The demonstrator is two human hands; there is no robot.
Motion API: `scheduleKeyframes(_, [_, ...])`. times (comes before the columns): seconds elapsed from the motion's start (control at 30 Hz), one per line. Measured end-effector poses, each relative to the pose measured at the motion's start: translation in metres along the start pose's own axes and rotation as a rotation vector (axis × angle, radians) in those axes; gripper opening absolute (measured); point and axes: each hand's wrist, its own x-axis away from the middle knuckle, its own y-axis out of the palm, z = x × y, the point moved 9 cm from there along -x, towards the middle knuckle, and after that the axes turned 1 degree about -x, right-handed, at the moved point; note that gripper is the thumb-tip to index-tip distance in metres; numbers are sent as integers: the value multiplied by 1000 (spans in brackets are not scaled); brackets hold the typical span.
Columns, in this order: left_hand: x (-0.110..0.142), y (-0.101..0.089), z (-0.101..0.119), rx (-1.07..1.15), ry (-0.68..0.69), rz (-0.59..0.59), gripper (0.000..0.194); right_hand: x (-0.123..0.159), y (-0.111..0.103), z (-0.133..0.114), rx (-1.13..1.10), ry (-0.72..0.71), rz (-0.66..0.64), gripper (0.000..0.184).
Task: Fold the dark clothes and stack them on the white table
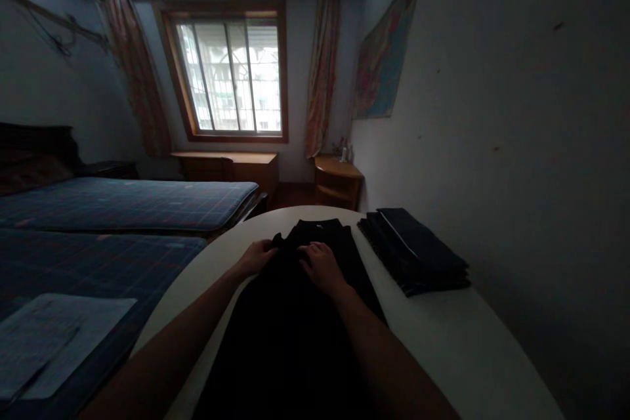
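Observation:
A black garment [295, 335] lies stretched out on a round white table [207, 289], running from the near edge toward the far side. Its exact kind is hard to make out in the dim light; a small pale mark shows near its far end. At its left edge, my left hand [256, 256] is closed on a bunched bit of the cloth, which sticks up slightly. My right hand [322, 266] is on the garment's upper middle, fingers bent toward the left and closed on the dark cloth. What lies under its fingertips is hard to see.
On the table's right side, by the wall, sits a stack of folded dark clothes [416, 252]. Beds with blue checked mattresses [147, 200] stand at the left, with a white sheet [63, 335] on the nearer one. A corner shelf [339, 170] and a wooden desk [246, 161] stand beyond.

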Motion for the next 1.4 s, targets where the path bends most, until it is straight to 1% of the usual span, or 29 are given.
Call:
scheduleKeyframes(0.1, [1,-3,10,36,43,10,38,0,-5,-6,-11,-48,61,40])
scheduleKeyframes(0.17, [1,-4,17,34,74,24,35,0,-9,-10,-26,-73,99,43])
scheduleKeyframes(0.33, [7,-2,41,-75,187,41,12,0,-19,-16,-120,-94,186,46])
scheduleKeyframes(0.4, [13,5,52,-124,233,18,14,0,-22,-17,-161,-96,215,39])
scheduleKeyframes(0.47, [20,12,61,-158,264,-15,19,1,-23,-16,-187,-94,225,27])
scheduleKeyframes(0.53, [25,18,66,-175,273,-40,27,1,-23,-15,-203,-91,224,17])
scheduleKeyframes(0.6, [28,20,66,-182,255,-40,37,1,-23,-13,-225,-92,216,12])
scheduleKeyframes(0.67, [28,15,60,-181,201,-5,47,1,-25,-11,-258,-97,221,11])
scheduleKeyframes(0.73, [27,7,48,-165,119,31,53,2,-29,-9,-293,-96,257,11])
scheduleKeyframes(0.83, [26,1,26,-89,-1,16,60,3,-38,-5,-341,-88,332,12])
scheduleKeyframes(0.9, [27,1,16,-7,-38,-14,61,4,-42,-2,-383,-89,368,14])
scheduleKeyframes(0.97, [27,2,10,84,-41,-31,60,4,-44,2,-426,-92,395,15])
scheduleKeyframes(1.07, [28,-2,6,198,-39,-17,52,5,-41,6,-467,-98,407,16])
scheduleKeyframes(1.13, [28,-12,0,247,-61,57,47,5,-37,8,-468,-90,405,19])
scheduleKeyframes(1.2, [30,-28,-10,270,-110,200,46,4,-33,9,-447,-83,391,27])
scheduleKeyframes(1.3, [39,-54,-36,263,-228,441,44,4,-26,5,-378,-81,335,34])
scheduleKeyframes(1.37, [49,-65,-55,253,-323,552,45,3,-23,2,-323,-74,288,32])
scheduleKeyframes(1.4, [53,-67,-64,248,-364,587,46,3,-22,0,-298,-70,264,31])
